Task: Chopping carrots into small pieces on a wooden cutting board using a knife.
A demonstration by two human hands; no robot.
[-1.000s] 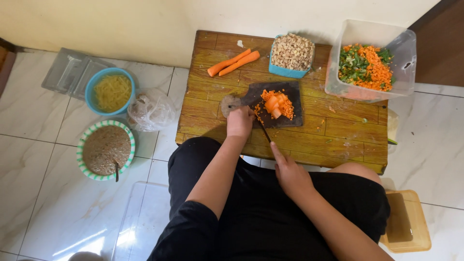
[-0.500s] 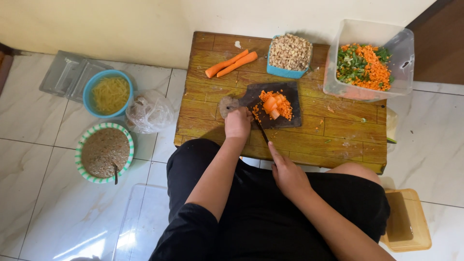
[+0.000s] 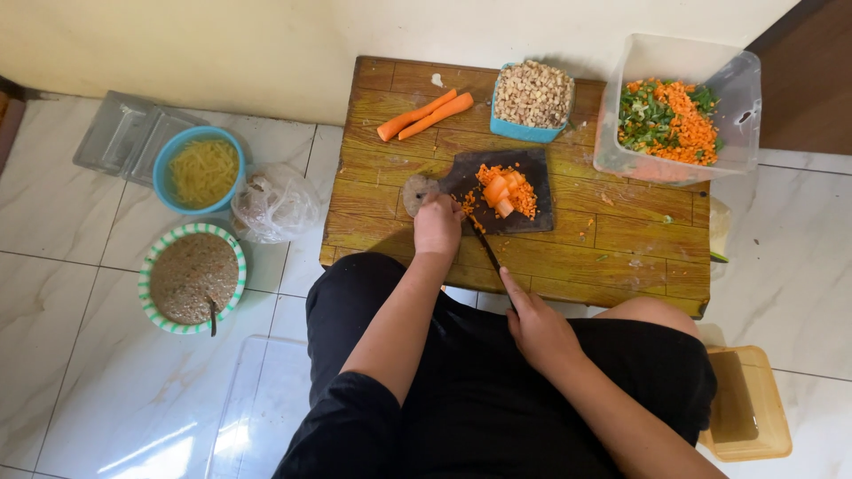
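The right hand (image 3: 537,330) is closed around the handle of a knife (image 3: 486,248), near the person's lap; the left hand (image 3: 437,226) is curled shut and pressed on the near left corner of a dark cutting board (image 3: 532,173). The knife's long axis is laid diagonally, its thin dark blade pointed away and to the left, the tip reaching the board just beside the left hand. On the board, a heap of finely diced carrot (image 3: 506,190) is piled, with a few thicker orange chunks on top. The board is set on a low wooden counter (image 3: 612,244) of worn, yellowish planks. Farther back, two whole carrots (image 3: 424,115) are laid side by side, tapered ends pointed left. Beside them a blue square tub of pale cubes (image 3: 532,93) is placed, and at the far right a clear plastic box of chopped greens and carrot (image 3: 667,120).
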